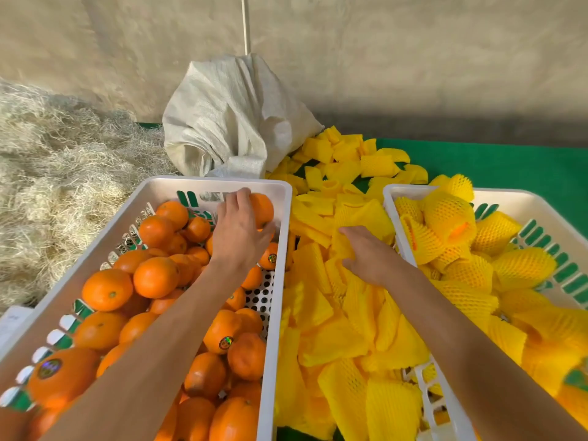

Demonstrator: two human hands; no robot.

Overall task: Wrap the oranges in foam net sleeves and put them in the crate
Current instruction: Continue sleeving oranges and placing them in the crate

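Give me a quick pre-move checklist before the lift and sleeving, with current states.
1. Left hand on an orange at the far end of the left crate: ok.
2. Orange fully gripped: cannot tell, fingers hide the contact.
3. Right hand on the loose foam sleeves: ok.
4. Single sleeve pinched: cannot tell.
5. Room in the right crate among the wrapped oranges: cannot tell.

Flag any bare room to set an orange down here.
Free: green table surface beyond the white crate of wrapped oranges. Crowded: yellow foam net sleeves between crates; white crate of bare oranges, perforated floor patch only.
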